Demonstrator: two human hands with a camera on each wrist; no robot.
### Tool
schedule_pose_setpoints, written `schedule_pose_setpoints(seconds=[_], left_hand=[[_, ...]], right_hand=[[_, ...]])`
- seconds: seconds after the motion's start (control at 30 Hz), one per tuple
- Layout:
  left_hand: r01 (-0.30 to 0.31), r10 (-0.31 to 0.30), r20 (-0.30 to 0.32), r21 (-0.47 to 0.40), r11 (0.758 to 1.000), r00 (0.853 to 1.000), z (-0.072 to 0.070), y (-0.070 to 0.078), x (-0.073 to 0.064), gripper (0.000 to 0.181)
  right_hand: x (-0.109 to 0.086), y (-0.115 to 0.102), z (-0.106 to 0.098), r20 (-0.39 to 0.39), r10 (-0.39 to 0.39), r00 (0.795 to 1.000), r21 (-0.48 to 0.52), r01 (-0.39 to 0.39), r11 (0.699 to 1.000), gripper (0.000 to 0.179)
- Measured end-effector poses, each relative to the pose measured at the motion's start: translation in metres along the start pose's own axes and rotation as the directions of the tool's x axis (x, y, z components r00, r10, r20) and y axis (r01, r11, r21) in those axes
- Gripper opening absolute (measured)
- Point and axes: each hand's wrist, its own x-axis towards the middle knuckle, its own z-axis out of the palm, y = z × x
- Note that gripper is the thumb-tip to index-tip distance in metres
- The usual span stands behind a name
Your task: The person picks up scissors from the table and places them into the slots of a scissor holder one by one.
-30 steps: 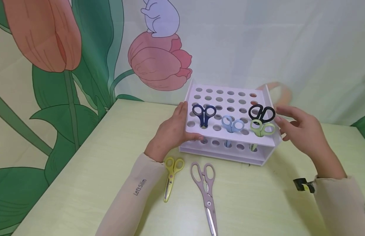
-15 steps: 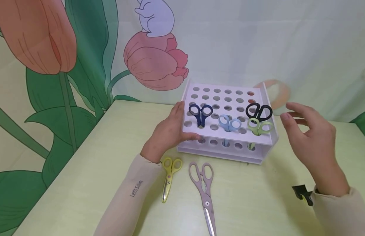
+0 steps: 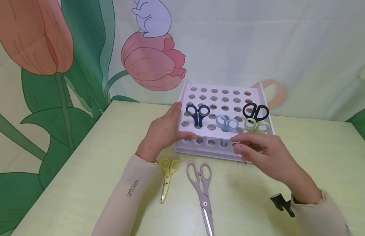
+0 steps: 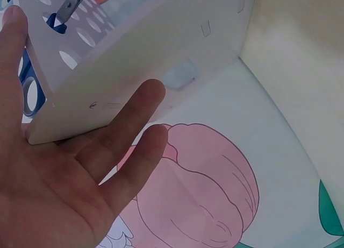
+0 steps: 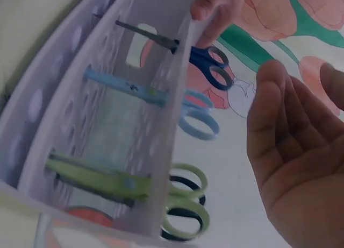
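Observation:
My left hand (image 3: 162, 131) grips the left front corner of a white rack (image 3: 211, 133) with rows of round holes, thumb along its front edge and fingers along its side wall. My right hand (image 3: 264, 154) hovers at the rack's front right, loosely bent and holding nothing. Several scissors stand in the rack, handles up: dark blue scissors (image 3: 197, 114) at left, light blue scissors (image 3: 226, 124) mid-front, black scissors (image 3: 255, 112) and light green scissors (image 5: 129, 184) at right. Yellow scissors (image 3: 168, 177) and large mauve scissors (image 3: 203, 193) lie on the table in front.
The pale green table (image 3: 91, 157) reaches back to a wall cloth (image 3: 229, 42) printed with tulips and a white animal. A black strap end (image 3: 281, 203) sticks out at my right cuff.
My right hand has drawn away from the rack's right side, then come left and down in front of it. My left hand keeps its place on the rack.

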Motion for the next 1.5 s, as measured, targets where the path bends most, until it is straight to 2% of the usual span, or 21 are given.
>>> schedule_pose_setpoints(seconds=[0.1, 0.23, 0.4, 0.5, 0.67, 0.73, 0.83, 0.93, 1.0, 1.1, 1.2, 1.3, 1.5], left_hand=[[-0.003, 0.003, -0.005, -0.002, 1.0, 1.0, 0.0, -0.002, 0.0, 0.125], [-0.007, 0.007, -0.021, -0.017, 1.0, 1.0, 0.0, -0.003, -0.001, 0.125], [-0.012, 0.011, -0.017, -0.046, 0.999, 1.0, 0.002, -0.004, 0.0, 0.125], [-0.028, 0.026, -0.021, -0.081, 0.996, 0.999, 0.004, -0.004, 0.0, 0.124], [-0.046, 0.042, -0.026, -0.144, 0.989, 0.999, 0.005, -0.005, 0.0, 0.125], [-0.037, 0.034, -0.02, -0.155, 0.987, 0.999, 0.005, -0.005, -0.001, 0.126], [-0.025, 0.023, -0.012, -0.165, 0.986, 1.0, 0.005, -0.004, -0.001, 0.127], [-0.03, 0.028, -0.016, -0.176, 0.984, 0.999, 0.005, -0.004, -0.002, 0.127], [-0.038, 0.035, -0.023, -0.186, 0.982, 0.999, 0.006, -0.004, -0.001, 0.127], [-0.046, 0.042, -0.024, -0.198, 0.979, 0.999, 0.007, -0.004, -0.001, 0.127], [-0.049, 0.046, -0.019, -0.197, 0.979, 0.999, 0.008, -0.004, -0.001, 0.126], [-0.053, 0.049, -0.023, -0.186, 0.981, 0.999, 0.008, -0.004, 0.0, 0.126], [-0.035, 0.032, -0.016, -0.184, 0.982, 0.999, 0.006, -0.005, 0.0, 0.127]], right_hand=[[0.003, 0.005, 0.013, 0.119, 0.068, 0.991, 0.031, -0.072, 0.997, 0.02], [0.008, 0.018, 0.032, 0.225, 0.144, 0.964, 0.064, -0.162, 0.985, 0.02], [0.009, 0.04, 0.05, 0.304, 0.238, 0.923, 0.11, -0.282, 0.953, 0.025], [0.008, 0.053, 0.059, 0.326, 0.257, 0.91, 0.137, -0.314, 0.939, 0.028], [0.008, 0.071, 0.071, 0.344, 0.255, 0.904, 0.157, -0.323, 0.933, 0.03], [0.008, 0.077, 0.074, 0.36, 0.257, 0.897, 0.116, -0.316, 0.941, 0.033], [0.006, 0.083, 0.077, 0.407, 0.273, 0.872, -0.006, -0.297, 0.955, 0.042], [0.005, 0.086, 0.078, 0.463, 0.294, 0.836, -0.146, -0.255, 0.956, 0.058], [0.004, 0.087, 0.077, 0.497, 0.293, 0.817, -0.18, -0.234, 0.956, 0.067], [0.005, 0.085, 0.077, 0.538, 0.273, 0.798, -0.23, -0.173, 0.958, 0.074], [0.005, 0.083, 0.078, 0.557, 0.253, 0.791, -0.275, -0.112, 0.955, 0.069], [0.005, 0.08, 0.079, 0.55, 0.249, 0.797, -0.312, -0.081, 0.947, 0.061], [0.003, 0.072, 0.079, 0.529, 0.281, 0.801, -0.332, -0.109, 0.937, 0.051]])
